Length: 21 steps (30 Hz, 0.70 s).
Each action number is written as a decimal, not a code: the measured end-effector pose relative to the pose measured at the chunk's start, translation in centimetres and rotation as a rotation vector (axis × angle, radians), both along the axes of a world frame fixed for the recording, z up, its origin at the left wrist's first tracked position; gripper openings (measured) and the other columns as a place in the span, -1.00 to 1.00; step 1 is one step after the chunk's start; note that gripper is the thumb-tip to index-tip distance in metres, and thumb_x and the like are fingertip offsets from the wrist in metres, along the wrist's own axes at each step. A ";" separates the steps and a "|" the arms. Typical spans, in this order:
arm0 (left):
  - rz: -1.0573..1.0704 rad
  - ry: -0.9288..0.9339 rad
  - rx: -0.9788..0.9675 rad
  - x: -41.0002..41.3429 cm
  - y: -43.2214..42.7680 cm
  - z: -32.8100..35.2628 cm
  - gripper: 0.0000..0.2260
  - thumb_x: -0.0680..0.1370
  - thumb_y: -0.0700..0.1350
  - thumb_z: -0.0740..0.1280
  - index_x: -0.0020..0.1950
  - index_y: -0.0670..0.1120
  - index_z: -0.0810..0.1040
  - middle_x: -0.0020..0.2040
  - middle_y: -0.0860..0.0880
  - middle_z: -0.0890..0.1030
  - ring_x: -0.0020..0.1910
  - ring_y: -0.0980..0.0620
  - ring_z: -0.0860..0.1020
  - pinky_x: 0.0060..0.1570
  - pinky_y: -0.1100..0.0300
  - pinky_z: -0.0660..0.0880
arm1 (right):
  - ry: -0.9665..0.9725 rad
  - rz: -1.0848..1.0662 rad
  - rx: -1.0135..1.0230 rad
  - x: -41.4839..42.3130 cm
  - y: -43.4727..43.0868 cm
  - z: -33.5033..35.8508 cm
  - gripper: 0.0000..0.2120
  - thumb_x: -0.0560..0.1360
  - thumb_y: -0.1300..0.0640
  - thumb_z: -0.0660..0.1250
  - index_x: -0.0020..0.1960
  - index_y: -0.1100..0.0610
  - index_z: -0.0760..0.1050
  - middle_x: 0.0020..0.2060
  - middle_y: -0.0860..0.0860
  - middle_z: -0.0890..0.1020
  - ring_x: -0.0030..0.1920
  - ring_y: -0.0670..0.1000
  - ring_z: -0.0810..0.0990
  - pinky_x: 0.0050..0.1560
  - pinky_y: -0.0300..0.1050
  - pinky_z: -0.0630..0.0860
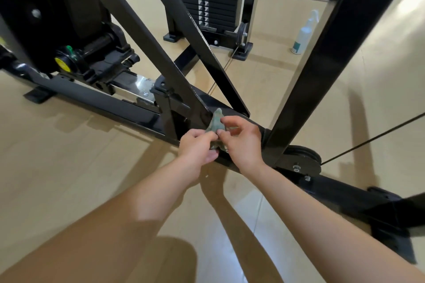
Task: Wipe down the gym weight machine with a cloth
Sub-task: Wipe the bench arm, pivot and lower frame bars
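Beige floor (69,167); spray bottle (303,34) beside upright (322,64) (struts (142,30) crowd the cloth (216,120)).

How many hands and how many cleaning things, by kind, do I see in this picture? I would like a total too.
cloth: 1
hands: 2, the left hand and the right hand, both pinching the cloth
spray bottle: 1, standing on the floor
Total: 4

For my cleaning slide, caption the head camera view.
Left hand and right hand pinch a green cloth at the weight machine's base rail.
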<state>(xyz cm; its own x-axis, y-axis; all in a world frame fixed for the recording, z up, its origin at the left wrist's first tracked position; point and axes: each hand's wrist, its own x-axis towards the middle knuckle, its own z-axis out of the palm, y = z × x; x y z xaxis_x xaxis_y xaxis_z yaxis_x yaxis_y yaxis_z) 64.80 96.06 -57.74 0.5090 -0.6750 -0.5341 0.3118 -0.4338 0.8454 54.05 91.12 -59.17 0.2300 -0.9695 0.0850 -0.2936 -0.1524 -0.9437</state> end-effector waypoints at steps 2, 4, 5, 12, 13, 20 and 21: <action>0.058 0.007 -0.034 -0.2 -0.3 0.4 -0.89 0.53 -0.18 0.47 0.03 -0.08 0.61 -0.01 -0.10 0.68 -0.14 -0.03 0.72 -0.08 0.17 0.68 | 0.025 0.039 0.007 -0.4 -0.6 0.6 -0.80 0.50 0.23 0.48 0.10 0.04 0.66 -0.09 -0.09 0.71 -0.09 -0.13 0.67 -0.10 -0.25 0.63; 0.145 -0.020 -0.073 -0.3 -0.3 0.8 -0.87 0.51 -0.22 0.50 0.01 -0.09 0.62 -0.05 -0.08 0.69 -0.16 0.03 0.71 -0.11 0.21 0.67 | 0.036 0.076 0.044 -0.8 -1.0 0.9 -0.85 0.51 0.19 0.48 0.05 0.01 0.66 -0.13 -0.09 0.71 -0.11 -0.10 0.68 -0.14 -0.20 0.65; 0.186 -0.043 -0.094 -0.2 -0.2 0.9 -0.85 0.49 -0.23 0.51 0.02 -0.09 0.62 -0.08 -0.07 0.69 -0.18 0.05 0.71 -0.10 0.20 0.67 | 0.033 0.088 0.061 -0.8 -1.1 1.0 -0.85 0.51 0.18 0.48 0.06 0.02 0.67 -0.14 -0.08 0.72 -0.11 -0.09 0.68 -0.13 -0.18 0.66; 0.437 -0.238 -0.232 0.9 -0.7 3.0 -0.78 0.47 -0.14 0.51 -0.05 0.06 0.50 -0.17 0.00 0.68 -0.14 0.00 0.68 0.00 -0.01 0.65 | 0.029 0.128 -0.057 3.0 -2.1 4.0 -0.77 0.50 0.15 0.50 0.15 0.10 0.68 -0.08 -0.10 0.72 -0.05 -0.15 0.68 0.04 -0.15 0.64; 0.474 -0.260 -0.250 1.2 -0.8 3.3 -0.77 0.47 -0.12 0.51 -0.06 0.08 0.48 -0.14 -0.02 0.68 -0.12 -0.02 0.68 0.01 -0.01 0.64 | 0.018 0.131 -0.072 3.6 -2.3 4.6 -0.77 0.49 0.16 0.50 0.14 0.12 0.68 -0.09 -0.08 0.72 -0.07 -0.16 0.68 0.03 -0.17 0.63; 0.620 -0.296 -0.458 4.0 -1.6 7.1 -0.89 0.56 -0.15 0.45 0.05 -0.01 0.58 -0.10 0.06 0.64 -0.15 0.14 0.62 -0.09 0.36 0.57 | -0.005 0.168 -0.212 7.4 -2.9 9.2 -0.90 0.49 0.14 0.49 0.01 0.05 0.71 -0.18 -0.09 0.72 -0.13 -0.12 0.67 0.00 -0.12 0.62; 0.626 -0.308 -0.501 4.5 -1.7 7.6 -0.89 0.56 -0.16 0.44 0.08 -0.03 0.60 -0.08 0.06 0.66 -0.14 0.17 0.62 -0.09 0.39 0.56 | -0.018 0.178 -0.218 7.9 -3.0 10.0 -0.90 0.49 0.14 0.48 0.00 0.04 0.72 -0.19 -0.10 0.72 -0.13 -0.12 0.68 0.01 -0.10 0.64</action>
<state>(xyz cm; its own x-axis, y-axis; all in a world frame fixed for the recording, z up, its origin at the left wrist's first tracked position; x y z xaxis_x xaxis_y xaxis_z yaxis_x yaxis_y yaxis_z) 69.29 94.34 -50.12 0.9399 -0.3406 -0.0253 0.0947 0.1886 0.9775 61.95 88.16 -49.22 0.3913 -0.8724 0.2930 -0.2276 -0.4002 -0.8877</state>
